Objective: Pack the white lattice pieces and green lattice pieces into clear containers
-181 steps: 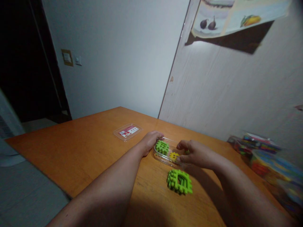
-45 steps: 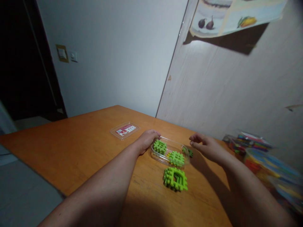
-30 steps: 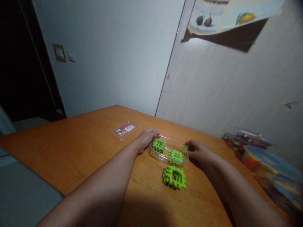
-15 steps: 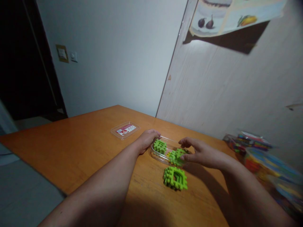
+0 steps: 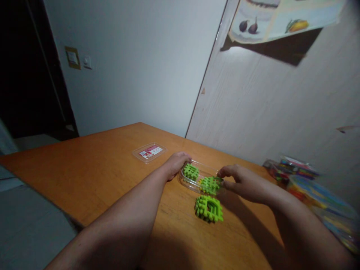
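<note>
A clear plastic container point(image 5: 187, 184) rests on the table, holding green interlocking toy blocks. One square lattice block point(image 5: 191, 172) lies at its left end. More green blocks point(image 5: 210, 185), with a bit of yellow beside them, fill its right part. My left hand point(image 5: 177, 165) is closed on the container's left end. At the right end my right hand point(image 5: 234, 180) has its thumb and fingers bent around the rim, close to the green blocks. Just in front of the container a stack of green square blocks point(image 5: 208, 208) sits on the tabletop.
A clear lid point(image 5: 149, 152) with a red and white label lies left of the container on the wooden table point(image 5: 112, 172). Several colourful packages and tubs point(image 5: 317, 191) stand along the right side by the wall. The table's left edge drops to the floor.
My right hand has shifted right, from over the green blocks to the container's right end, and its thumb and fingers have drawn closer together. My left hand stays on the left end.
</note>
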Demonstrator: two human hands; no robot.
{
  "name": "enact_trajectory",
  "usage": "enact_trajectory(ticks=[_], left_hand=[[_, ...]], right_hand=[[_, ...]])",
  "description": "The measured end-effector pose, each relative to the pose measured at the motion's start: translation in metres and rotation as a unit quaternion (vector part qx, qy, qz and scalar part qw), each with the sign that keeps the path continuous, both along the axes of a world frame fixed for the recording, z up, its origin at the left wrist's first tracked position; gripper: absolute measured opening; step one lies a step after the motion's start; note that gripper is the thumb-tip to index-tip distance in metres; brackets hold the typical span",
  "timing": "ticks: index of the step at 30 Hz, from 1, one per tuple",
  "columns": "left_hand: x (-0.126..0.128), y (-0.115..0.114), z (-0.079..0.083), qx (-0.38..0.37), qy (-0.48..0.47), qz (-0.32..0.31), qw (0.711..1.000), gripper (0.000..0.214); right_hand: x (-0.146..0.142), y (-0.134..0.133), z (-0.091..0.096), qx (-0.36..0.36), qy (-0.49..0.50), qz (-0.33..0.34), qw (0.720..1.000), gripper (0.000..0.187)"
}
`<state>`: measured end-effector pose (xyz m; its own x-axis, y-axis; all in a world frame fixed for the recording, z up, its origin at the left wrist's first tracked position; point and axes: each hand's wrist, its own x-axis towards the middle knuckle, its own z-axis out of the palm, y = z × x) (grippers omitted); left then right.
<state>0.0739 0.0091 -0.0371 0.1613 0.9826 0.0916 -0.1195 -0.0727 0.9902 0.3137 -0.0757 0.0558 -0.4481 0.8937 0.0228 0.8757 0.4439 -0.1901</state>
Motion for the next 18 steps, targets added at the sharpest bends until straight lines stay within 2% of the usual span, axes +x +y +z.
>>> enact_trajectory(ticks=[4, 8, 18], left_hand=[[0.001, 0.0, 0.0, -0.004, -0.009, -0.002, 1.0, 0.018], [0.001, 0.0, 0.0, -0.013, -0.012, -0.003, 1.0, 0.018], [0.002, -0.001, 0.001, -0.014, -0.005, 0.001, 1.0, 0.016]], right_hand=[[-0.005, 0.003, -0.007, 0.009, -0.017, 0.007, 1.0, 0.025], [-0.011, 0.007, -0.011, 0.013, -0.025, -0.026, 0.999, 0.033], [-0.025, 0.015, -0.014, -0.027, -0.039, -0.023, 0.999, 0.037]])
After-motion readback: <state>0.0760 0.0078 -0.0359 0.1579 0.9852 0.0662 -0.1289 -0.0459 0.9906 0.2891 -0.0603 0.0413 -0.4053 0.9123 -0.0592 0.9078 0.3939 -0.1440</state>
